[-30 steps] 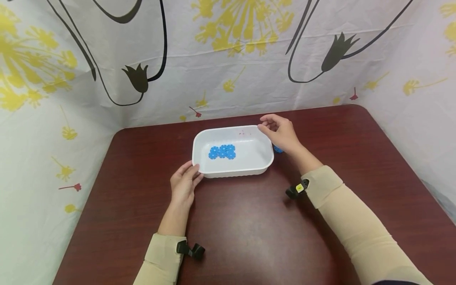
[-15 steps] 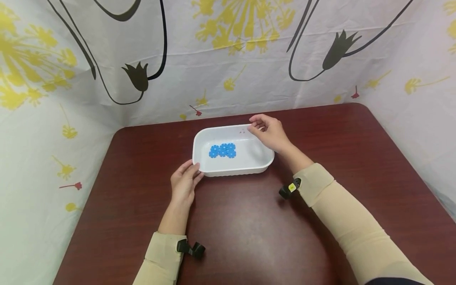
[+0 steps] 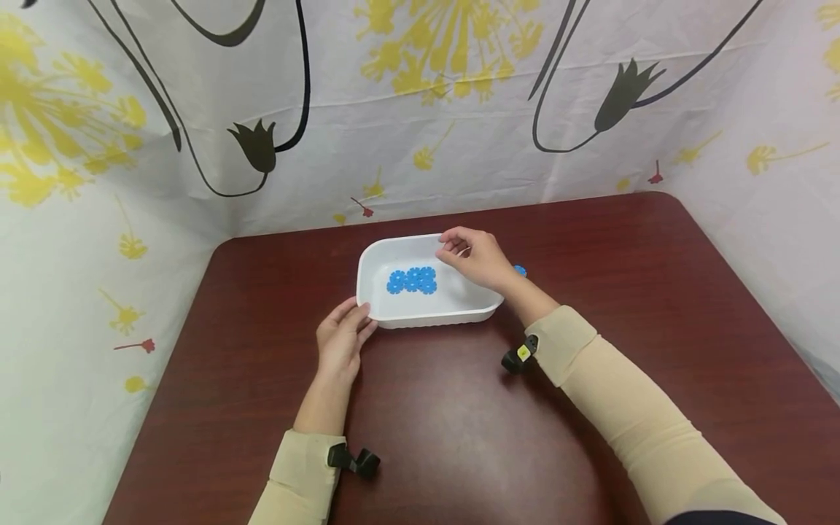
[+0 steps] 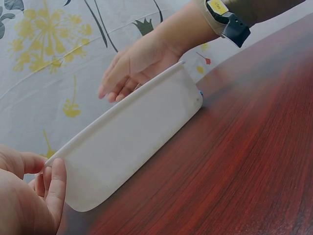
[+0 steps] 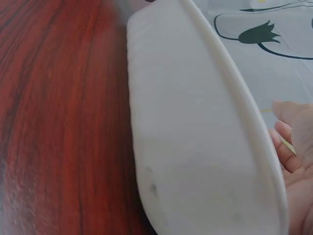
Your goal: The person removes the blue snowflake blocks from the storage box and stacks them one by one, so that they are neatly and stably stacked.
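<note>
The white tray (image 3: 433,321) sits on the dark red counter (image 3: 433,415), its near left corner pinched by the left hand (image 3: 339,337), whose grip is narrow, with thumb and fingers at the rim. The right hand (image 3: 477,260) hangs above the far right part of the tray, fingers loosely bent; the views do not show whether its grip holds anything small.

Inside, toward the left of the floor, six blue discs (image 3: 412,284) lie flat, close together in two rows. They look like thin moulded plastic, so they should be light, stiff and hard to break. Lying flat on a smooth floor, they may skid under a push; pinching a disc by its notched edge seems the surest hold. The tray itself also looks light and firm, likely to slide if knocked, and its lipped rim is the natural place to steady it.

Outside the tray's right end, another blue piece (image 3: 520,270) shows beyond the right forearm (image 3: 530,295), which partly covers it. That forearm and the tray's raised right wall stand between this piece and the tray floor. A patterned cloth (image 3: 394,146) hangs behind the counter.
</note>
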`<action>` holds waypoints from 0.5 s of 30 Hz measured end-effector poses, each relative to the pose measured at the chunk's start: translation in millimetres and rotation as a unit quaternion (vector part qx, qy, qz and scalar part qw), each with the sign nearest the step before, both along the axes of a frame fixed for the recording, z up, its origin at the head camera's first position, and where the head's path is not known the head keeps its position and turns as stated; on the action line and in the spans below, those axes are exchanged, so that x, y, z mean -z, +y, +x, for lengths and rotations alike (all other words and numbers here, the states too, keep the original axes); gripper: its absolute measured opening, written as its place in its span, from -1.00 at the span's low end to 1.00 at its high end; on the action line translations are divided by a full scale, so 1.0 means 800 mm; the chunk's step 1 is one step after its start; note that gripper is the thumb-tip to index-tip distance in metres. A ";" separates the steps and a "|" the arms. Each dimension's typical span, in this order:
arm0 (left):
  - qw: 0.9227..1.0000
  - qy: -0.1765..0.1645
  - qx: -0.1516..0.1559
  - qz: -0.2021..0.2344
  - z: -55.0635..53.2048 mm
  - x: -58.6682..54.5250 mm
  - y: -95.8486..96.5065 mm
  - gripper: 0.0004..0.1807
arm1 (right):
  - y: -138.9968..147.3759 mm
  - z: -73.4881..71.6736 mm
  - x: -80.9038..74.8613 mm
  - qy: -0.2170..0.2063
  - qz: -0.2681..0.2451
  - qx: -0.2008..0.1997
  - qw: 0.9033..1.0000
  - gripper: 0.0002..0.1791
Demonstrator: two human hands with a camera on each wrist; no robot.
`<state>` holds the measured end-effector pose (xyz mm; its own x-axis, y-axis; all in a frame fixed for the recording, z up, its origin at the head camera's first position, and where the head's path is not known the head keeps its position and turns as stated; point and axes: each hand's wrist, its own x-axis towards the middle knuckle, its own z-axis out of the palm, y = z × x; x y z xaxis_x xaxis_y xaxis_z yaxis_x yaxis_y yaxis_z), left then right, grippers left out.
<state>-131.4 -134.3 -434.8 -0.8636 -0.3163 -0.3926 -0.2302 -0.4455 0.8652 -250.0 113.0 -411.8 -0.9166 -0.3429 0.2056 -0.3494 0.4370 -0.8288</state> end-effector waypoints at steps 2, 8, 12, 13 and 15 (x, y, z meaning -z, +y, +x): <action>1.000 0.001 0.000 0.001 0.000 0.001 0.000 -0.53 | -0.003 0.001 0.003 -0.006 0.009 -0.004 1.000 -0.69; 1.000 0.003 0.000 0.002 0.000 0.002 0.000 -0.54 | -0.011 -0.001 0.008 -0.013 0.035 -0.012 0.999 -0.66; 1.000 0.004 0.000 0.002 -0.001 0.002 0.000 -0.54 | -0.015 -0.003 0.010 -0.011 0.043 -0.018 0.999 -0.66; 1.000 0.004 0.000 0.001 -0.001 0.002 0.000 -0.54 | -0.016 -0.004 0.011 -0.011 0.044 -0.020 0.999 -0.66; 1.000 0.004 0.000 0.001 -0.001 0.002 0.000 -0.54 | -0.018 -0.004 0.012 -0.013 0.047 -0.023 0.999 -0.66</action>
<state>-132.4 -134.6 -436.2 -0.8669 -0.3150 -0.3863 -0.2236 -0.4468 0.8662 -253.2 98.9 -421.3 -0.9038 -0.4022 0.1461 -0.3497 0.4976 -0.7938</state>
